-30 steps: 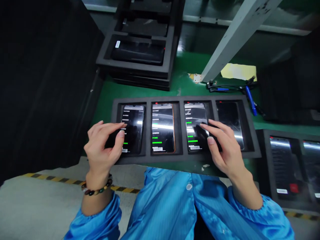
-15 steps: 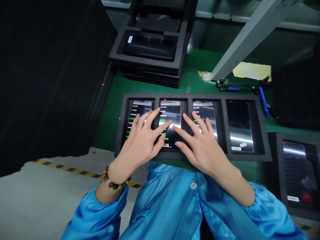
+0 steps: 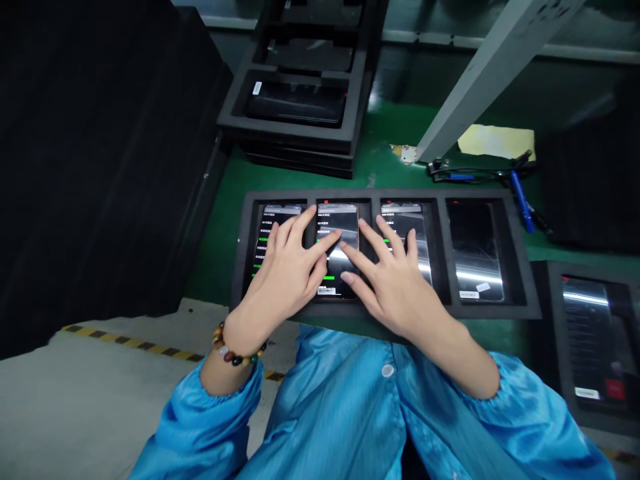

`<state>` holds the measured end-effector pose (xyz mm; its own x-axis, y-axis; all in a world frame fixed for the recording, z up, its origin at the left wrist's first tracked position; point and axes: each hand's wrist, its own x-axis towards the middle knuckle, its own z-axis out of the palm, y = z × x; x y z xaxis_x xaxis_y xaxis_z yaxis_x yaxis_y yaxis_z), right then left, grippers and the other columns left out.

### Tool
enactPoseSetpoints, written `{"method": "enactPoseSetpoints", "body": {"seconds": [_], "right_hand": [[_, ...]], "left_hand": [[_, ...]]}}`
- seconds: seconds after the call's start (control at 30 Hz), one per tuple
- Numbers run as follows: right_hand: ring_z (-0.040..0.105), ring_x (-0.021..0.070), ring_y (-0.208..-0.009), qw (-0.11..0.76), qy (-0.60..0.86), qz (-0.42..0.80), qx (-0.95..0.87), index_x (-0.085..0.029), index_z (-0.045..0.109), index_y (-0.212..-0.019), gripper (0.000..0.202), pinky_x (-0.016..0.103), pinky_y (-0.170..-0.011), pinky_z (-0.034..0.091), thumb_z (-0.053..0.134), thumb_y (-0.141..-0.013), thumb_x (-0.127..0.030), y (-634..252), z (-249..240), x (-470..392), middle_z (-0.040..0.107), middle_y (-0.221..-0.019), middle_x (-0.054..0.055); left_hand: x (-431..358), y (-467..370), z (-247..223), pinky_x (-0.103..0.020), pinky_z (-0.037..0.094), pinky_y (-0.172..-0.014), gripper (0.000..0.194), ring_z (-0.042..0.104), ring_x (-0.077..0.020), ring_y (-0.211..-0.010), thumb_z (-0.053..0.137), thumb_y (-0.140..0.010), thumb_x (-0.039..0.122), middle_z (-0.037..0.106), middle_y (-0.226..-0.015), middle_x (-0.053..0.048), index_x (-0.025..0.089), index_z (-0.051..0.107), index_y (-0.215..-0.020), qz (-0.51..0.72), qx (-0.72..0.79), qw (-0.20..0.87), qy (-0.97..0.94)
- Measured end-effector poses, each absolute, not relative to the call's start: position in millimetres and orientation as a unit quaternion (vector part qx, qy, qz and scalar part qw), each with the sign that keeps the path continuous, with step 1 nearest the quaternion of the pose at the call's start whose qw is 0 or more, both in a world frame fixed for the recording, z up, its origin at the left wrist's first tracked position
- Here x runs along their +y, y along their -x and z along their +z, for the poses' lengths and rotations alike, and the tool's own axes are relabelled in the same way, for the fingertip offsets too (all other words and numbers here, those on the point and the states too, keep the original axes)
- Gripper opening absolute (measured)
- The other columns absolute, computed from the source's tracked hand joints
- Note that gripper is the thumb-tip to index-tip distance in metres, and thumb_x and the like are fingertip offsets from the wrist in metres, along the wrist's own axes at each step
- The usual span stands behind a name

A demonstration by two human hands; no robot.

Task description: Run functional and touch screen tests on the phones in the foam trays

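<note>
A dark foam tray (image 3: 385, 311) lies across the green bench in front of me, with smartphones in its compartments. My left hand (image 3: 287, 270) is open, fingers spread, over the leftmost phone (image 3: 267, 230) and the second phone (image 3: 333, 217); its index fingertip is at the second phone's screen. My right hand (image 3: 400, 280) is open too, its index and thumb tips over that same screen and its other fingers over the third phone (image 3: 417, 220). These three screens show lists with green lines. The far-right phone (image 3: 475, 247) has a dark screen and white labels.
Stacked foam trays (image 3: 295, 135) holding a phone stand behind. At right, another tray (image 3: 555, 320) holds a dark phone (image 3: 590, 333). A metal post (image 3: 470, 87), yellow paper (image 3: 497, 141) and a blue pen (image 3: 521, 200) are at the back right. A tall black stack (image 3: 110, 167) stands left.
The camera view has shifted slightly. My left thumb has drawn in toward the palm, and my index fingertip has moved a little up the second phone's screen. Both hands stay over the same phones.
</note>
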<state>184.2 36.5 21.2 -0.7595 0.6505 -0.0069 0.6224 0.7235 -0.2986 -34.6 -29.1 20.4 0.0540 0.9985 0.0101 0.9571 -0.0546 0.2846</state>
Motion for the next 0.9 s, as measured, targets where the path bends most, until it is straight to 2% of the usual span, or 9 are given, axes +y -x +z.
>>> {"method": "enactPoseSetpoints", "body": {"seconds": [0.23, 0.53, 0.7, 0.9], "right_hand": [[0.019, 0.0414, -0.172, 0.038, 0.319, 0.161, -0.933, -0.030, 0.051, -0.166, 0.056, 0.086, -0.128, 0.021, 0.040, -0.117, -0.054, -200, 23, 1, 0.033, -0.182, 0.014], [0.023, 0.0433, -0.171, 0.044, 0.318, 0.158, -0.934, -0.029, 0.055, -0.164, 0.056, 0.085, -0.127, 0.026, 0.043, -0.116, -0.055, -201, 27, 0, 0.034, -0.181, 0.016], [0.026, 0.0434, -0.170, 0.023, 0.314, 0.176, -0.933, -0.027, 0.057, -0.163, 0.058, 0.085, -0.125, 0.033, 0.042, -0.116, -0.057, -207, 38, -10, 0.037, -0.179, 0.016], [0.024, 0.0437, -0.170, 0.045, 0.339, 0.172, -0.924, -0.024, 0.057, -0.162, 0.059, 0.080, -0.126, 0.036, 0.038, -0.116, -0.055, -193, 44, 8, 0.033, -0.181, 0.016]], "left_hand": [[-72, 21, 20, -0.075, 0.035, -0.130, 0.056, 0.042, -0.0409, -0.157, 0.052, -0.107, 0.019, 0.034, -0.177, -0.017, 0.032, 0.056, -0.161, 0.097, 0.676, 0.083, -0.725], [-79, 15, 23, -0.071, 0.045, -0.125, 0.055, 0.047, -0.0410, -0.151, 0.056, -0.104, 0.018, 0.036, -0.175, -0.017, 0.030, 0.059, -0.158, 0.102, 0.681, 0.061, -0.723], [-88, 10, 25, -0.071, 0.050, -0.120, 0.054, 0.049, -0.0423, -0.149, 0.057, -0.104, 0.020, 0.038, -0.175, -0.017, 0.030, 0.060, -0.156, 0.102, 0.683, 0.081, -0.719], [-73, 13, 25, -0.069, 0.046, -0.123, 0.054, 0.045, -0.0436, -0.153, 0.056, -0.105, 0.023, 0.037, -0.175, -0.019, 0.027, 0.058, -0.159, 0.123, 0.704, 0.071, -0.695]]}}
